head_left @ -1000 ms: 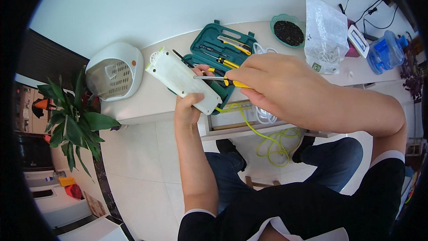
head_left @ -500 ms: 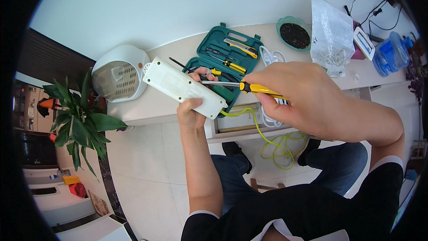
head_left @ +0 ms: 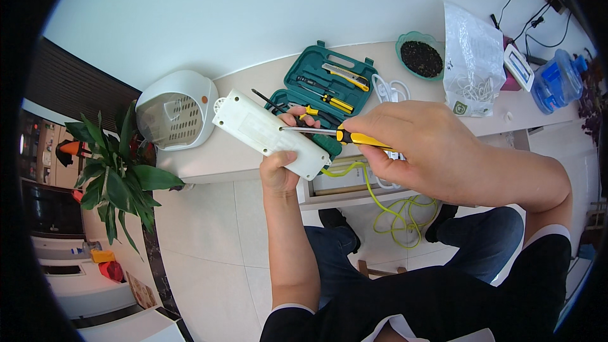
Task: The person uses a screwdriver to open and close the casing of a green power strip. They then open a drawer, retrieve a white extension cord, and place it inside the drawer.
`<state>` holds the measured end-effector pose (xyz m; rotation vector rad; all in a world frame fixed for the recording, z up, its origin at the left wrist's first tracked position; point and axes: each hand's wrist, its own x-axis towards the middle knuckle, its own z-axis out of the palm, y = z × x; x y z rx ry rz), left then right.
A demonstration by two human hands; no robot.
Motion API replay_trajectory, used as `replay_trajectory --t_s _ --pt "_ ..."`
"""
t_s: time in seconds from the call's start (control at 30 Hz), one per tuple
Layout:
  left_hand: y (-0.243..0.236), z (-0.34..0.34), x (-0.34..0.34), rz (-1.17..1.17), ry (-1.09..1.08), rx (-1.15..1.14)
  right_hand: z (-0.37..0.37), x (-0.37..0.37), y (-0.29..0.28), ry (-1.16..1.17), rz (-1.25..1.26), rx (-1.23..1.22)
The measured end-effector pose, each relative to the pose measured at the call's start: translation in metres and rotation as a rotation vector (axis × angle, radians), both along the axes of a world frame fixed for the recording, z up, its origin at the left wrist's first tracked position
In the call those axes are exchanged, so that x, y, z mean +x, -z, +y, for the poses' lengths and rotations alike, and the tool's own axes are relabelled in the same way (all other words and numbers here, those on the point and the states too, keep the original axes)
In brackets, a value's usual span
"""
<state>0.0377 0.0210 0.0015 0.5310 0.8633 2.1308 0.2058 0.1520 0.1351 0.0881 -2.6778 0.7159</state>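
My left hand (head_left: 280,168) grips a white power strip (head_left: 261,128), thumb on its screw-holed back and fingers behind its far edge. The strip is tilted, and a yellow-green cord (head_left: 369,183) runs from its lower right end. In my right hand (head_left: 421,142) is a screwdriver (head_left: 354,138) with a yellow and black handle. Its metal shaft lies low across the strip, with the tip at a hole near the far edge. Behind the strip, an open green tool case (head_left: 335,79) holds a utility knife (head_left: 346,77) and several other tools. A dark shaft (head_left: 265,98) shows past the strip's edge.
A white domed container (head_left: 179,111) stands left on the table, beside a leafy plant (head_left: 117,180). To the right are a bowl of soil (head_left: 421,57), a clear bag (head_left: 472,57) and a blue water jug (head_left: 557,82). Below the tabletop, a drawer (head_left: 342,199) is pulled out.
The screwdriver tip has moved from the strip's far edge onto a hole in its back. My left hand keeps its hold. The whole view has shifted slightly.
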Motion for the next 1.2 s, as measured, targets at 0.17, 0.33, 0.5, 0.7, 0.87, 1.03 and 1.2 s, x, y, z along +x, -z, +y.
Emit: replay_trajectory --t_s 0.17,0.33,0.5,0.7,0.87,1.03,1.2 --pt "0.0 -0.001 0.001 -0.001 0.02 -0.003 0.0 -0.001 0.0 -0.007 -0.013 0.015" --pt "0.005 0.0 -0.002 0.093 0.018 -0.069 -0.001 -0.001 -0.002 -0.004 -0.034 0.105" --pt "0.011 -0.001 -0.004 0.157 0.022 -0.132 -0.002 -0.002 -0.001 -0.044 -0.077 0.343" --pt "0.014 -0.002 -0.003 0.122 0.07 -0.178 0.006 -0.01 0.007 -0.191 -0.012 0.558" --pt "0.01 -0.005 0.001 0.142 0.059 -0.228 0.01 -0.013 0.009 -0.228 -0.02 0.603" --pt "0.018 -0.003 0.001 0.198 0.063 -0.291 0.019 -0.011 0.025 -0.204 -0.054 0.627" --pt "0.015 -0.002 0.002 0.27 0.057 -0.402 0.023 -0.013 0.039 0.034 -0.312 -0.069"
